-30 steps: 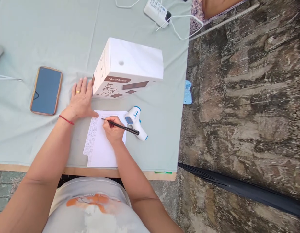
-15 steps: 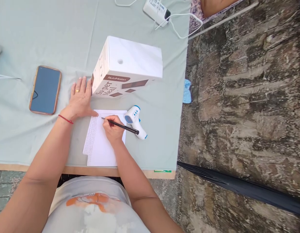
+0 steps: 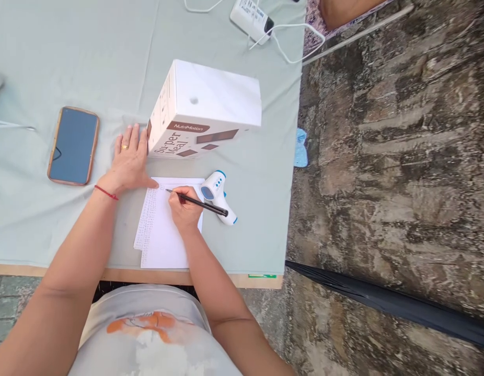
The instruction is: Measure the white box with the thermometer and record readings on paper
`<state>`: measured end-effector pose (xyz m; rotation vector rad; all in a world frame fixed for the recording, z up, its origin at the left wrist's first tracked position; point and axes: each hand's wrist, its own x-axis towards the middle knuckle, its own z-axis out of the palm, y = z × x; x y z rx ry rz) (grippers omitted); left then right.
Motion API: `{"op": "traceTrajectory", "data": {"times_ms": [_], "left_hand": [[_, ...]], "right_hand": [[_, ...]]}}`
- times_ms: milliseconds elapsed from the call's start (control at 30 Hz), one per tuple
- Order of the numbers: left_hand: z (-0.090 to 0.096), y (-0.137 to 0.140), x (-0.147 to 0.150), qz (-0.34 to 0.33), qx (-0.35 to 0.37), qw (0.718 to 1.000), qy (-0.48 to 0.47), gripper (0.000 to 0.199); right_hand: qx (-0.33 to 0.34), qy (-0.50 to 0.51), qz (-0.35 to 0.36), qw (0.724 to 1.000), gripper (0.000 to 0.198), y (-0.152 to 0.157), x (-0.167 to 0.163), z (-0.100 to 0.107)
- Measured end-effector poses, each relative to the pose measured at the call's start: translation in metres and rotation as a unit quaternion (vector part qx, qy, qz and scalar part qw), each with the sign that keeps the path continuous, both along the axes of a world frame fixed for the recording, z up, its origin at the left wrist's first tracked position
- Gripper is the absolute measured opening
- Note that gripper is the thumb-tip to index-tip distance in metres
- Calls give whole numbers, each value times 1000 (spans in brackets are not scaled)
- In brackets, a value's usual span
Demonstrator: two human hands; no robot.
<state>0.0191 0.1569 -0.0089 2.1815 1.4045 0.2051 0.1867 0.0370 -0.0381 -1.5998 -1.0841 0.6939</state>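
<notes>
My right hand (image 3: 185, 209) is closed round a black pen (image 3: 203, 203), its tip at the upper part of a white paper sheet (image 3: 169, 230). Small handwriting fills the left side of the sheet, and another written sheet (image 3: 139, 237) shows from under it. My left hand (image 3: 131, 156) lies flat on the cloth, fingers stretched out, its thumb at the paper's top left corner. Those fingertips are beside a white box (image 3: 218, 94) marked "NutriMotion Super Meal". Just right of my writing hand lies a white and blue infrared thermometer (image 3: 218, 196).
A phone (image 3: 73, 146) in a brown case lies left on the pale green tablecloth (image 3: 89, 52). White cables and a white adapter-like block (image 3: 252, 21) are at the back. Beyond the table's right edge are a stone wall (image 3: 383, 156) and a folded dark umbrella-like thing (image 3: 383, 303).
My right hand and the pen have shifted slightly to the right across the top of the sheet. The left hand stays in place.
</notes>
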Motion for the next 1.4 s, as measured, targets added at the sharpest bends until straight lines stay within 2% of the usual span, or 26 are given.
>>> {"op": "traceTrajectory", "data": {"times_ms": [267, 367, 433, 533, 633, 767, 867, 933, 1000, 1100, 1167, 1233, 1300, 1400], "left_hand": [[6, 0, 3, 1, -14, 1000, 17, 154], [6, 1, 2, 8, -21, 1000, 6, 151], [5, 3, 0, 17, -17, 999, -27, 141], [7, 5, -1, 32, 4, 996, -84, 116], [13, 4, 2, 44, 8, 994, -98, 100], [16, 3, 7, 67, 6, 991, -117, 99], [4, 6, 7, 81, 28, 978, -190, 99], [-7, 9, 5, 83, 47, 965, -246, 98], [-14, 11, 2, 88, 63, 953, -284, 95], [-16, 13, 0, 111, 81, 948, -289, 86], [-12, 12, 1, 121, 90, 952, -266, 80], [-7, 11, 2, 123, 100, 957, -242, 76], [-3, 10, 3, 120, 103, 962, -223, 75], [-1, 9, 3, 119, 98, 966, -207, 72]], "right_hand": [[-3, -18, 12, 1000, 9, 0, -1, -3], [35, -35, 12, 999, 11, 1, 0, 0], [71, -67, 27, 995, 11, 0, 4, 7], [113, -163, 72, 978, 14, -4, 15, 22], [112, -267, 122, 949, 28, -11, 27, 28], [84, -346, 155, 922, 43, -23, 34, 14], [70, -364, 172, 913, 46, -31, 35, 4], [69, -372, 154, 913, 43, -34, 41, 4], [58, -386, 87, 916, 38, -35, 55, 6], [-37, -404, -22, 914, 47, -32, 85, 9], [-135, -387, -25, 912, 56, -28, 103, 11], [-199, -337, 5, 920, 55, -22, 113, 13], [-199, -246, 12, 948, 51, -15, 111, 19], [-126, -44, 6, 991, 43, -1, 87, 34]]}}
